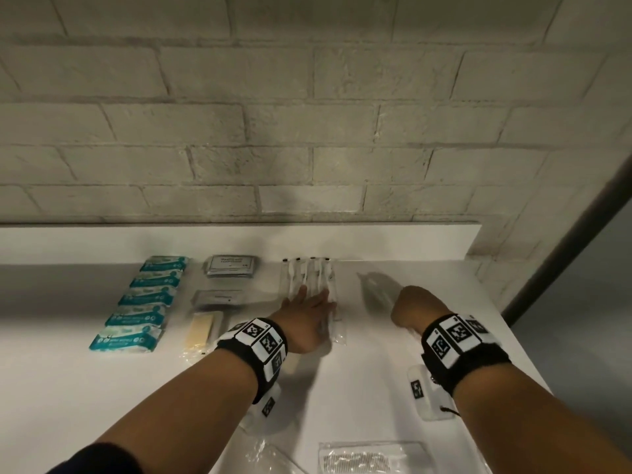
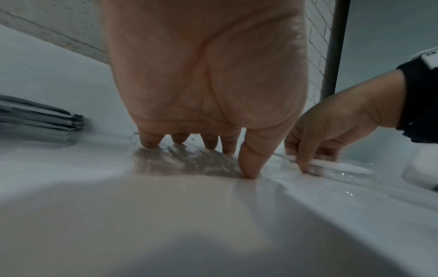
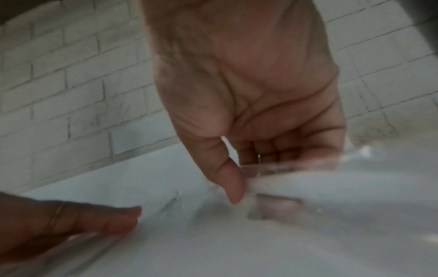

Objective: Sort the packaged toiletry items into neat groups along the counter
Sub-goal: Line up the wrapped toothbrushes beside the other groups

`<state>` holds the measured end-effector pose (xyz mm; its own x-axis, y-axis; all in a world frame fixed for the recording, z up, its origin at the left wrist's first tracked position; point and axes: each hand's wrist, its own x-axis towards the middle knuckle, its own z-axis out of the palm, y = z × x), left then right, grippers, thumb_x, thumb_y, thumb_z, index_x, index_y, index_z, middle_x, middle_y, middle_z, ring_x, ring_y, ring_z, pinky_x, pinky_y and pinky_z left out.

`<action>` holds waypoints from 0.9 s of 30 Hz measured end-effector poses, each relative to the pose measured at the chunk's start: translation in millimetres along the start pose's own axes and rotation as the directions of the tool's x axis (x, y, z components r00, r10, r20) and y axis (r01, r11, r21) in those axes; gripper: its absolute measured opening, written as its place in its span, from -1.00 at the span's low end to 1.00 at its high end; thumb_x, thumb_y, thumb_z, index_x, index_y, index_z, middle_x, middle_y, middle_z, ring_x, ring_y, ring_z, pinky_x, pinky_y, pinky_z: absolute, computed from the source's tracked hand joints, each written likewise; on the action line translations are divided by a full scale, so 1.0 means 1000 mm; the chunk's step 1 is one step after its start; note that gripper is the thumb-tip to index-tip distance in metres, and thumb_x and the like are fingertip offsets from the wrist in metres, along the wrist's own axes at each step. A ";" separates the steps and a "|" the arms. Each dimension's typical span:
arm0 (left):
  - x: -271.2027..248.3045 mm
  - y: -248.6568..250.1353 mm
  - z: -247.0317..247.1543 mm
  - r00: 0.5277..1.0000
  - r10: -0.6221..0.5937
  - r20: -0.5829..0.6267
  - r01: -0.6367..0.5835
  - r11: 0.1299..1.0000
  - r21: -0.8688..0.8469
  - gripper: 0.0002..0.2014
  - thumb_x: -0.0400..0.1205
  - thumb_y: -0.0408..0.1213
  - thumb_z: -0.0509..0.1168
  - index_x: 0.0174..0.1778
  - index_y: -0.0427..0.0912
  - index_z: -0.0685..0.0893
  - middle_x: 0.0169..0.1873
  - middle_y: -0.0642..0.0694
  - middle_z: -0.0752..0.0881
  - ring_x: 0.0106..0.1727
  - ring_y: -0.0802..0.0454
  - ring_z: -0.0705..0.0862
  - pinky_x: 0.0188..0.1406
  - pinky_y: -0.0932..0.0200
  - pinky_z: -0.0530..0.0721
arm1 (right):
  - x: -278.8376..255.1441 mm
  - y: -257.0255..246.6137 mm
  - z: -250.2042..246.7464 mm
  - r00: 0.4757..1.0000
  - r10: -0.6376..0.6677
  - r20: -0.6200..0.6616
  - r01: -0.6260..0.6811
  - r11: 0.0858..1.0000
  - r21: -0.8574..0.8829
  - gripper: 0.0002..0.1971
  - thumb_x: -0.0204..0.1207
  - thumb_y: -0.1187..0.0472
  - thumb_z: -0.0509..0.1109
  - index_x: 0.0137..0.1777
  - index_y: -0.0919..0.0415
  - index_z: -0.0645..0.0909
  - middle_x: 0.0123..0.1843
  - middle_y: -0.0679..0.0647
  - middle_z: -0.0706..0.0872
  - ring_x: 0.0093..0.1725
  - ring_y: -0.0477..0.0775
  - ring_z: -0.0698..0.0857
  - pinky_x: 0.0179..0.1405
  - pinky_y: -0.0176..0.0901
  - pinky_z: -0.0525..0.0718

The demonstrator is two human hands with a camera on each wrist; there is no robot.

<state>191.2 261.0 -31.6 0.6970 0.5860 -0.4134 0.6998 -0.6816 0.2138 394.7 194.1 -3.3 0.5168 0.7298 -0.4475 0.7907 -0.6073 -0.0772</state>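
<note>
Head view: on the white counter (image 1: 393, 388), taking the row of clear-wrapped toothbrushes (image 1: 309, 278) against the back ledge as the landmark, teal packets (image 1: 140, 302) form a column well to its left, grey sachets (image 1: 231, 266) and a yellow bar (image 1: 201, 328) lie between the two, and a loose clear packet (image 1: 376, 290) lies just to its right. The left hand (image 1: 307, 313) lies flat on the near end of the row, fingers straight. The right hand (image 1: 415, 306) is bent down at that loose packet; its fingers are hidden from here. A clear-bagged comb (image 1: 362, 458) waits at the near edge, well in front of the row. Left wrist view: this confirms what the head view cannot, that the left hand's fingertips (image 2: 249, 168) press straight down on crinkled film (image 2: 180, 159), gripping nothing, while the right hand (image 2: 331, 135) to the right of the row has curled fingers on a long clear packet (image 2: 336, 166). Right wrist view: blurred, but it shows the thumb (image 3: 231, 183) and curled fingers closed on the edge of clear wrapping (image 3: 272, 171), a pinch the head view conceals; what the wrapping holds cannot be read. Judgement: the step in hand appears to be adding this packet to the row. It is best done by keeping the left hand pressing so the slippery wraps do not fan out, and laying the packet parallel, ends level with its neighbours.
</note>
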 end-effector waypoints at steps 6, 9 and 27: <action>0.002 -0.001 0.001 1.000 0.000 -0.012 0.000 1.000 -0.001 -0.28 0.64 -0.06 0.18 0.70 0.08 -0.02 0.71 0.01 -0.14 0.69 -0.27 -0.24 0.57 -0.39 -0.03 | 0.014 -0.007 -0.004 0.986 -0.109 -0.126 0.142 0.947 0.288 -0.87 0.58 0.27 0.32 0.04 0.29 0.64 -0.05 0.15 0.73 -0.06 0.16 0.75 -0.20 -0.13 0.70; 0.000 0.000 0.000 1.000 0.008 -0.019 -0.008 1.000 0.009 -0.26 0.64 -0.05 0.18 0.70 0.06 -0.02 0.71 -0.01 -0.14 0.69 -0.30 -0.23 0.56 -0.40 -0.02 | 0.013 -0.013 -0.002 0.969 -0.167 -0.182 0.188 0.976 0.108 -0.68 0.62 0.29 0.19 0.31 0.22 0.61 0.29 0.16 0.68 0.27 0.18 0.66 0.17 -0.12 0.61; 0.008 -0.001 0.005 0.998 0.000 -0.064 -0.002 0.999 -0.044 -0.21 0.60 0.14 0.22 0.68 0.13 -0.03 0.71 -0.05 -0.10 0.69 -0.29 -0.23 0.57 -0.42 -0.05 | 0.007 -0.057 0.024 0.871 -0.491 0.022 0.482 0.845 -0.231 -0.46 0.56 0.08 0.29 0.55 0.15 0.40 0.54 0.22 0.47 0.42 0.18 0.56 0.31 -0.09 0.51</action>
<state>195.6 264.3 -39.5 0.7053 0.6130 -0.3561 0.7043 -0.6630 0.2536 345.1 226.3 -23.0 0.0552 0.9269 -0.3713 0.9932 -0.0893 -0.0751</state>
